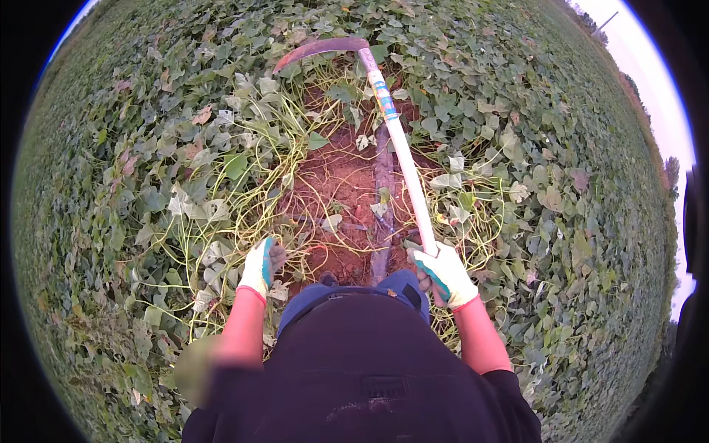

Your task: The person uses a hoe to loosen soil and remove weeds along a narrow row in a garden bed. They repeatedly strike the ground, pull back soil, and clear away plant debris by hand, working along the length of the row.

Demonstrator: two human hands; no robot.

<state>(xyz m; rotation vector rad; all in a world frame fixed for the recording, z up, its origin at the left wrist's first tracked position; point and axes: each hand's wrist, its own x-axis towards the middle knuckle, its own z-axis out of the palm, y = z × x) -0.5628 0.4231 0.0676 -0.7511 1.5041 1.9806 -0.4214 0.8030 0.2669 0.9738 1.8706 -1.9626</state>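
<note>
In my right hand (446,274), gloved in white and teal, is the lower end of a long-handled sickle (410,177). Its pale shaft slants up and away from me, with a coloured label below the metal socket. The rusty curved blade (321,49) points left over the leaves. My left hand (263,264), in a matching glove, is beside cut or pulled-aside vine stems (260,188) on the left. Its fingers look curled, and I see no tool in it; whether it grips a stem is hidden. Between the hands lies reddish bare soil (338,188).
A flat dark strip, perhaps drip tape (382,183), runs lengthwise along the soil, partly behind the shaft. Dense leafy vines (559,221), like sweet potato, cover the ground on both sides and ahead. Loose stems (482,216) tangle at the right. A shoe tip (328,278) shows below me.
</note>
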